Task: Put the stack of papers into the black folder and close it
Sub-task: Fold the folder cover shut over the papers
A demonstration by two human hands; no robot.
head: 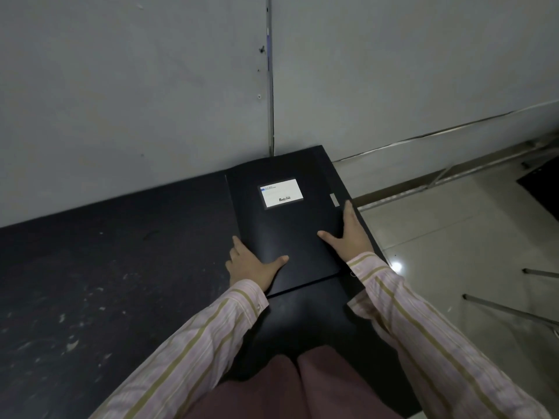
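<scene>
The black folder (284,225) lies closed and flat on the dark table (106,267), near its right end, with a white label (280,193) on its cover. My left hand (251,264) grips the folder's near left corner, thumb resting on the cover and fingers along the spine edge. My right hand (349,234) grips the right edge, thumb spread over the cover and fingers reaching along the side. No papers are visible; the cover hides whatever is inside.
A grey wall (136,101) stands right behind the table. The table's right edge drops to a tiled floor (453,237) with metal legs and bars. The tabletop at left is scuffed with pale marks.
</scene>
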